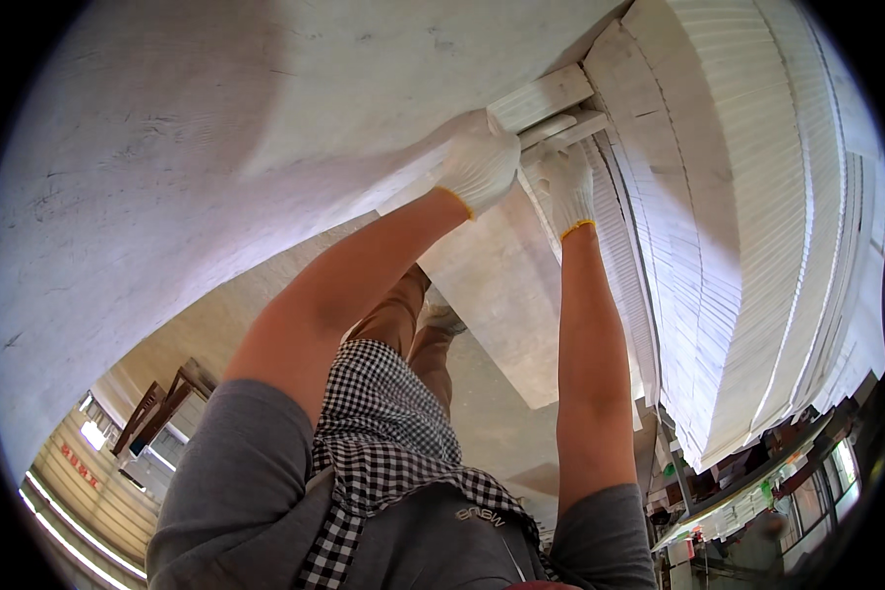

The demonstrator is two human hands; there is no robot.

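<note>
My left hand (pixel 480 165), in a white knit glove with a yellow cuff, is closed at the left end of some short pale strips; its fingertips are hidden. Just to its right, my right hand (pixel 566 185), gloved the same way, is closed around a pale flat strip (pixel 582 128) from below. A second, wider pale strip (pixel 543 99) lies just beyond, above my hands. Along the right stands a tall stack of thin whitish sheets (pixel 718 197), its layered edges facing me. My right hand is close beside its lower layers.
A large pale, scuffed surface (pixel 147 147) fills the left and top. Below my hands a flat pale panel (pixel 501 295) lies near my feet. A dark wooden frame (pixel 157 413) stands at lower left. Cluttered shelving (pixel 737 511) is at lower right.
</note>
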